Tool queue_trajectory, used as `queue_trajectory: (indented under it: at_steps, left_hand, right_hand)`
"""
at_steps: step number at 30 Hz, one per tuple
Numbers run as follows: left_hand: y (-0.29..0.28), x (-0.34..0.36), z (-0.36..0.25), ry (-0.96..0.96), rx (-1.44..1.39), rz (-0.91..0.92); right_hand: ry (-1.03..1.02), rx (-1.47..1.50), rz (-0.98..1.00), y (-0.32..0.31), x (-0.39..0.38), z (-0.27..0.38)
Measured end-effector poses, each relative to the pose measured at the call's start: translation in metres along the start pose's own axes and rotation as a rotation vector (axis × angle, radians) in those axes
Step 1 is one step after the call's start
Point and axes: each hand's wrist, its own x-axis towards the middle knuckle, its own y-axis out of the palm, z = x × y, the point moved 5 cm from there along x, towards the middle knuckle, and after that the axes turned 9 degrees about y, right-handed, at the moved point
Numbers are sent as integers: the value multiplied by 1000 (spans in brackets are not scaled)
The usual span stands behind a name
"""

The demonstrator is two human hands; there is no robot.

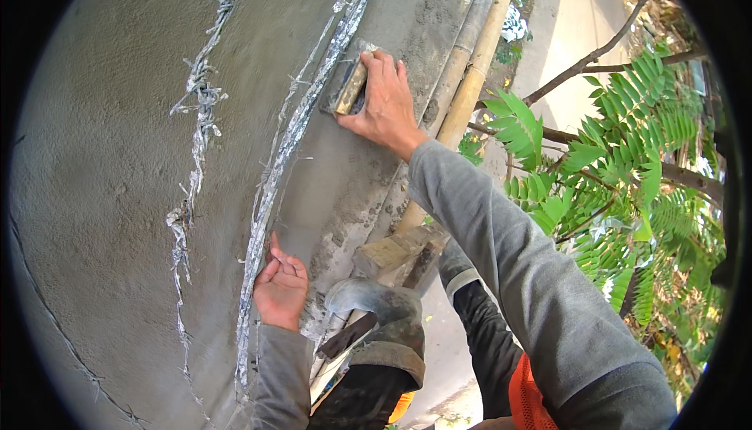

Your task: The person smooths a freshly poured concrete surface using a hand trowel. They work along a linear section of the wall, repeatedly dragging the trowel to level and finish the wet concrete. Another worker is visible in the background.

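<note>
My right hand [385, 105] grips a wooden float [350, 88] flat against the far plastered wall [110, 156], while my left hand [280, 289], fingers loosely spread, touches it nearer.

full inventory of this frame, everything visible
plastered wall: 1, grey, fills left and centre
string strips: several, white, frayed, running down the wall
float: 1, wooden, flat on the wall, upper centre
bamboo poles: 2, tan, beside the wall at right
wooden blocks: a few, mortar-caked, lower centre
rubber boot: 1, grey, bottom centre
leafy branches: green, right
path: pale, top right
left hand: touching a strip
right hand: on the float
</note>
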Motion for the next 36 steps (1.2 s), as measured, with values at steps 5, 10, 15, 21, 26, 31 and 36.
queue_trajectory:
  at_steps: [5,10,15,21,26,31,36]
  left_hand:
    - [2,4,2,13,4,-31]
    - [-4,3,3,-11,-3,-13]
    - [-5,6,-1,24,30,-35]
    - [-3,10,2,24,66,-42]
    - [-8,8,0,30,85,-36]
    - [-3,9,-2,64,95,-68]
    - [-3,11,2,41,69,-59]
  right_hand:
    - [112,-149,147,-42,-49,-8]
    - [23,-41,-43,-19,42,-22]
    - [67,-151,154,-33,20,-33]
    - [15,-148,27,-66,43,-54]
    - [-24,-23,46,-31,137,-82]
    - [-57,-241,230,-67,93,-93]
    - [-136,-147,109,-77,111,-99]
